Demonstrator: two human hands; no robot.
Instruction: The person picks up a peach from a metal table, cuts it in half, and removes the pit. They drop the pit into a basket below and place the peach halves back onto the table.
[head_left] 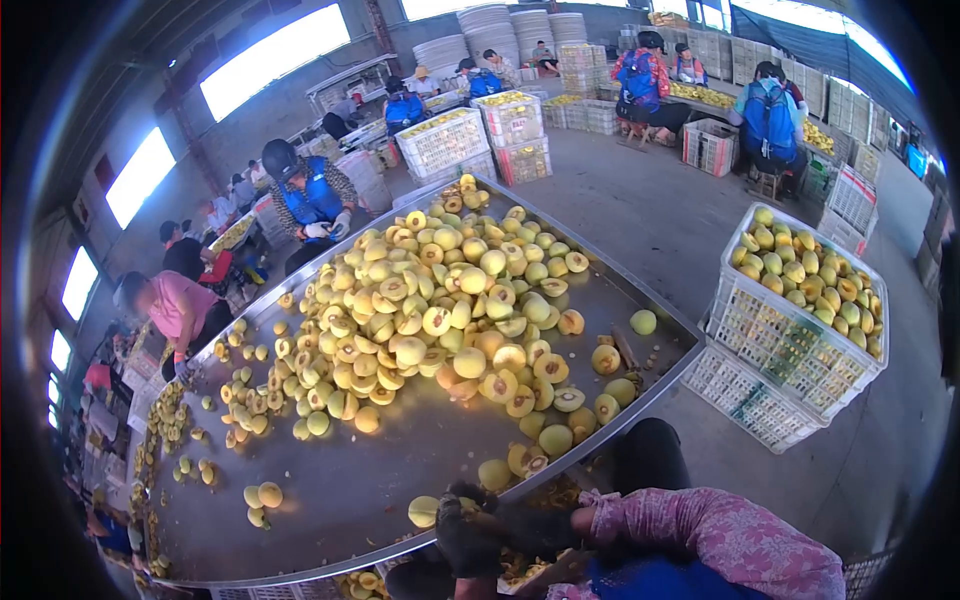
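Both of my hands wear dark gloves and meet at the near edge of a metal table. My left hand (468, 540) has its fingers curled, and what is in them is hidden. Reaching in from the right under a pink floral sleeve, my right hand (540, 528) is closed against the left; its contents cannot be made out. A yellow stone fruit (423, 511), perhaps an apricot or peach, lies just left of my left hand. Beyond is a large heap of halved and whole yellow-green stone fruit (400, 300). Below my hands are fruit pieces, partly hidden.
The metal table (350, 500) has a raised rim. At right, a white crate (800, 340) full of fruit stands on another crate. A gloved co-worker (310, 200) sits at the far side, another person in pink (180, 310) at the left. More crates (450, 140) stand behind.
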